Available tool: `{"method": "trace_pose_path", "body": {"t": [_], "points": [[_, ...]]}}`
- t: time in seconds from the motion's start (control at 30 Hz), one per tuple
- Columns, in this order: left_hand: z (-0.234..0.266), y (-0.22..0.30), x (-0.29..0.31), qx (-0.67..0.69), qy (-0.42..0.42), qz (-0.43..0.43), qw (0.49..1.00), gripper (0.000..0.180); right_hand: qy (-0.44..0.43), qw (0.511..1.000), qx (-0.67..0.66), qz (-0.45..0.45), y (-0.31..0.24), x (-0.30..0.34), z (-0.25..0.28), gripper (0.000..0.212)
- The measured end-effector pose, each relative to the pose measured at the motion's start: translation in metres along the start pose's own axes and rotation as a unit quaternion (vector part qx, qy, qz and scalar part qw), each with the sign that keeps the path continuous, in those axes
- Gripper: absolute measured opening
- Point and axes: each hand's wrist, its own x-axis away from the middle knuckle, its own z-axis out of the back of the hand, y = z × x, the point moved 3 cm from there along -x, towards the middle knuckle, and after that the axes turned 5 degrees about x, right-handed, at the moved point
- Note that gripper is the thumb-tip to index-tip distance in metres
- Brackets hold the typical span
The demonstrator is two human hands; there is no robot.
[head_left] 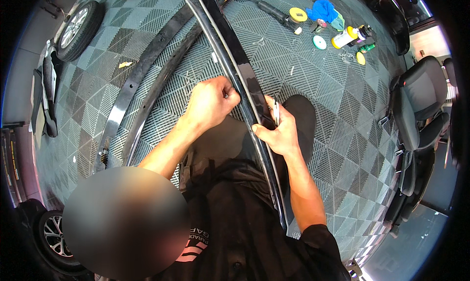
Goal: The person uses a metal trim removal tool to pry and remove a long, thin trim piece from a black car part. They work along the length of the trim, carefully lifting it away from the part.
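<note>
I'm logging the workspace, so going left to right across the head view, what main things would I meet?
Upper wheel, yellow scrap on the floor, left hand, right hand, yellow bottle, dark seat.

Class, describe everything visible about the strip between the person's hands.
The strip is long, narrow and glossy black, with pale lines along it, perhaps plastic or painted metal. It slants from the picture's top edge down over the lap, its far end unseen. The right hand grips it, thumb on top; the left hand is curled beside its other edge, perhaps touching.
</note>
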Motion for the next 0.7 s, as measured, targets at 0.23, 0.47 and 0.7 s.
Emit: {"method": "trace_pose_path", "body": {"t": [0.23,0.47,0.7], "points": [[0.044,-0.016,-0.015,-0.136,0.034,-0.099,0.985,0.009,0.028,0.996,0.044,0.075,0.042,0.004,0.017,0.074],[0.106,-0.036,-0.034,-0.085,0.158,-0.09,0.98,0.009,0.015,0.999,0.02,0.036,0.035,0.004,0.021,0.075],[0.109,-0.018,-0.053,0.709,0.305,0.061,0.633,0.021,0.001,0.999,0.025,0.037,0.038,0.0,0.018,0.078]]}}
